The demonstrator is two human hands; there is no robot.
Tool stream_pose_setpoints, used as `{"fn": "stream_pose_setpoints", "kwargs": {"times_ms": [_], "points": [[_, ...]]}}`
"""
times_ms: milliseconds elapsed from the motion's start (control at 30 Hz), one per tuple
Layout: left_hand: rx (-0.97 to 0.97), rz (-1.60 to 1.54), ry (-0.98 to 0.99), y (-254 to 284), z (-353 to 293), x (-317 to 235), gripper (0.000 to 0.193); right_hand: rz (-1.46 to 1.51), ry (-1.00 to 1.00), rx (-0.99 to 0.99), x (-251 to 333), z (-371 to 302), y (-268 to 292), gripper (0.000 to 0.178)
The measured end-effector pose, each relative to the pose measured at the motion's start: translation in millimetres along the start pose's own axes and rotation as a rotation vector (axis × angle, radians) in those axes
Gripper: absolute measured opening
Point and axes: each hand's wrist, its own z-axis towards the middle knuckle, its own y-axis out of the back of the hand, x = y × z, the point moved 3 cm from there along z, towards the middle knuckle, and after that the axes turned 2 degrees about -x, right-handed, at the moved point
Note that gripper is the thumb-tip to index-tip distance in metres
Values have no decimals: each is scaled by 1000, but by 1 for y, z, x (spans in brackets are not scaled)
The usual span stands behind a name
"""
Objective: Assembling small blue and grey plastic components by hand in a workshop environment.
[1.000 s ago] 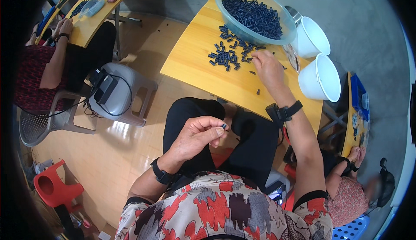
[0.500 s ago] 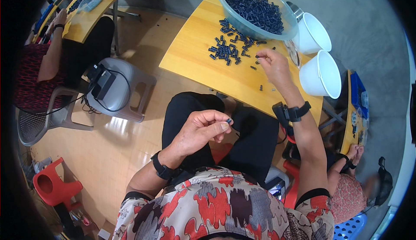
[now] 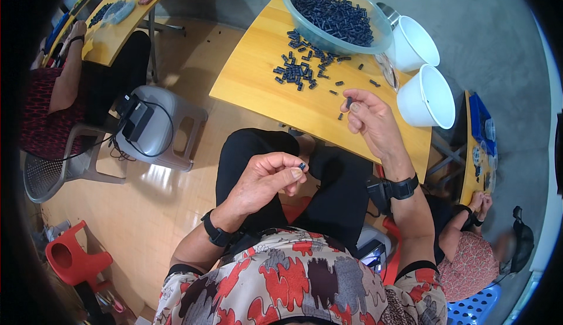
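Over my lap, my left hand (image 3: 272, 175) pinches a small dark plastic part (image 3: 302, 166) between thumb and forefinger. My right hand (image 3: 372, 120) is raised above the near right part of the yellow table (image 3: 258, 90), its thumb and forefinger closed on another small black plastic part (image 3: 349, 102). Left of that hand lies a loose pile of black plastic parts (image 3: 296, 72), with a few single ones scattered nearer to it. Behind the pile, a wide translucent basin (image 3: 381, 42) is heaped with many more such parts.
Two white buckets (image 3: 423, 99) stand at the table's right edge, beside a metal container (image 3: 387, 13). To my left is a grey stool (image 3: 155, 131) with a black device and cables. A red stool (image 3: 76, 252) stands lower left. Co-workers sit at tables on both sides.
My right hand has drawn back from the table toward me, lifting a black part in its fingers. The left hand keeps its pinch and has barely moved.
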Motion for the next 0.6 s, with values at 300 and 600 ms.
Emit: {"fn": "stream_pose_setpoints", "kwargs": {"times_ms": [300,600], "points": [[-9,34,-22,-6,-5,-3,14,226,57,71,13,-23,-15,17],[-12,48,-46,-19,-10,-15,15,18,238,50,25,-49,-31,11]]}}
